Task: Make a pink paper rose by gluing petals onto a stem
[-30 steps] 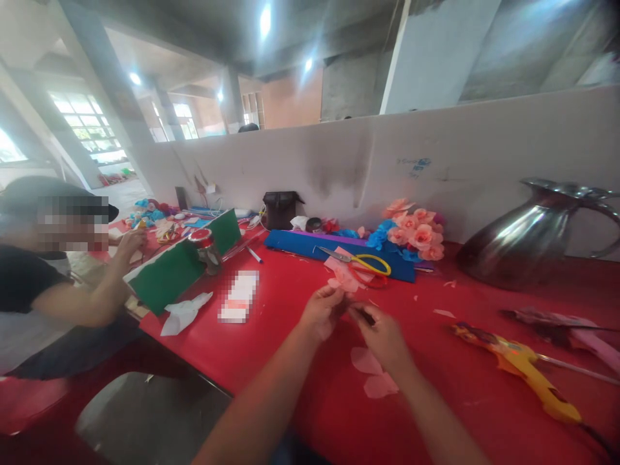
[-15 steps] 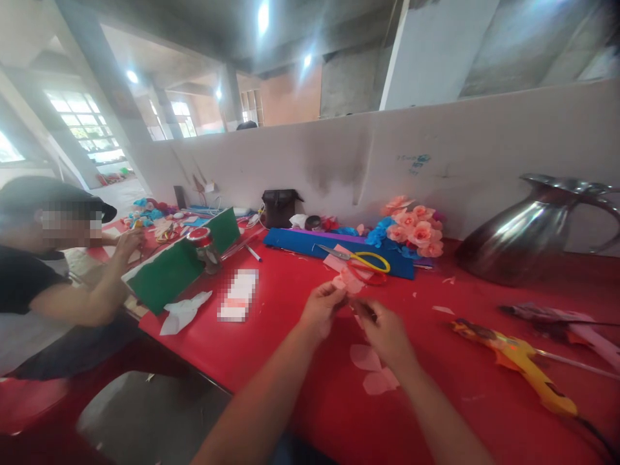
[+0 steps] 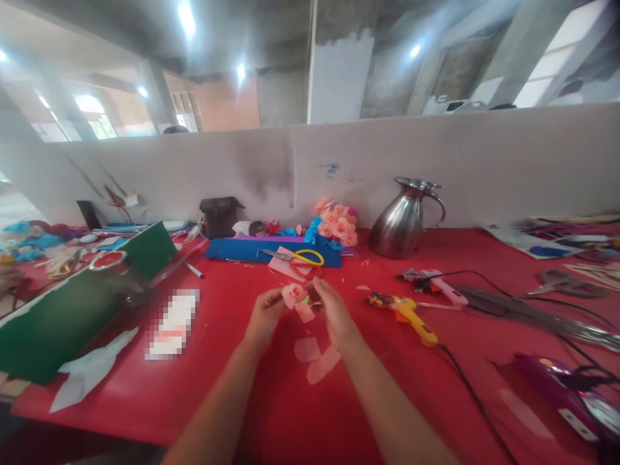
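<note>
A small pink paper flower [image 3: 293,294] is between my two hands, above the red table. My left hand [image 3: 266,313] pinches its left edge. On the other side, my right hand [image 3: 332,310] has its fingers bent close to the flower; what its fingertips hold is too small to make out. Loose pink paper petals [image 3: 317,361] lie on the table below the hands. Just beyond them, scissors [image 3: 307,258] with yellow and red handles rest on pink paper and a blue sheet [image 3: 227,250].
A bunch of pink flowers [image 3: 338,223] and a steel jug [image 3: 400,223] stand at the back. Right: a yellow glue gun [image 3: 414,320], a pink one [image 3: 448,289], cords and grey scissors [image 3: 564,284]. Left: green boards [image 3: 62,323], a jar [image 3: 121,274] and white paper [image 3: 92,368].
The view has swung right, bringing the grey scissors and purple device in and most of the other person out. The flower is turned face-on, and my hands are a little farther apart.
</note>
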A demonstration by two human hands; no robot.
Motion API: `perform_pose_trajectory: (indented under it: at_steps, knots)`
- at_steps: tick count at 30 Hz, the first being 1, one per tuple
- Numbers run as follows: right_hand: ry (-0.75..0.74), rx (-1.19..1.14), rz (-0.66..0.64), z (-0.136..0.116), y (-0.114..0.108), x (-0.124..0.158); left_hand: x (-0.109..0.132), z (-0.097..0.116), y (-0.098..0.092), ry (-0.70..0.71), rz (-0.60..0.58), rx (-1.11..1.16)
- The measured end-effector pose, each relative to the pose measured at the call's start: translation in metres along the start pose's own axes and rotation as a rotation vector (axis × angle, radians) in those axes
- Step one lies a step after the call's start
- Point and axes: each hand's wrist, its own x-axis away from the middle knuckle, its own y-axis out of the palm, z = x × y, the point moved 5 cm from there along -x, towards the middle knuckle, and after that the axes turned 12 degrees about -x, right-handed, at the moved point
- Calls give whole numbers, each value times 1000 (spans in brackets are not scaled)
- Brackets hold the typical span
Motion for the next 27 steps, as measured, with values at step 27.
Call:
perform_pose_trajectory:
  at_steps: [27]
  knots:
    - [184,-162,-184,7,16,9,-2,-8,-6,9,95,-21]
